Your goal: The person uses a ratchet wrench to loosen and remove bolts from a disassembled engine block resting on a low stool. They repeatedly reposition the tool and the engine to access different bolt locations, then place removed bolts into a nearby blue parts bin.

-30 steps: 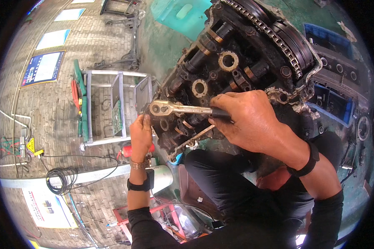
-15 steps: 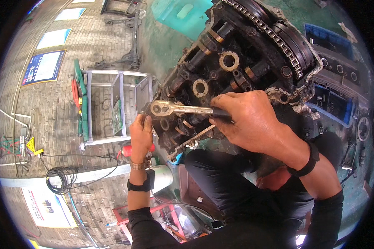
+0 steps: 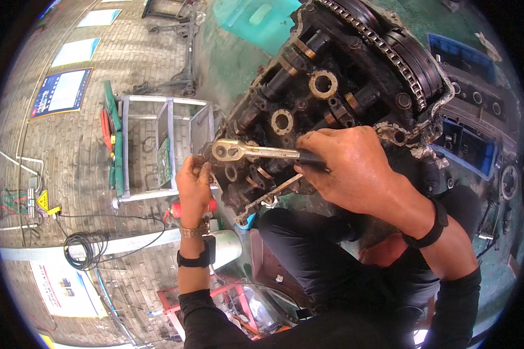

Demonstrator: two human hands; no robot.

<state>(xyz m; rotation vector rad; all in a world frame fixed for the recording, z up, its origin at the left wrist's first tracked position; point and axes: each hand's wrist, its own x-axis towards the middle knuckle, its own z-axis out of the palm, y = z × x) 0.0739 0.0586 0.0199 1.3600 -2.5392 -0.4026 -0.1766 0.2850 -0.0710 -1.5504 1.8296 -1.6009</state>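
Note:
My right hand point(image 3: 352, 166) is closed round the dark grip of a ratchet wrench point(image 3: 262, 152). Its shiny round head reaches left over the end of a greasy black cylinder head point(image 3: 300, 104) with camshafts and a timing chain point(image 3: 384, 49). Beside the ratchet's head, my left hand point(image 3: 193, 185) is closed at the engine's left edge, fingers curled together. What sits between those fingers is hidden. Two pale ring-shaped openings point(image 3: 323, 85) show in the middle of the cylinder head. Whether the ratchet is seated on a fastener cannot be seen.
A blue parts tray point(image 3: 466, 145) and a dark metal cover point(image 3: 477, 96) lie on the right. A teal plastic container point(image 3: 256, 20) stands beyond the engine. On the left are a metal frame stand point(image 3: 166, 104), a red cylinder point(image 3: 174, 210) and a coiled black cable point(image 3: 84, 253).
My left hand has shifted slightly left, away from the ratchet's head. The ratchet and my right hand stay nearly in place.

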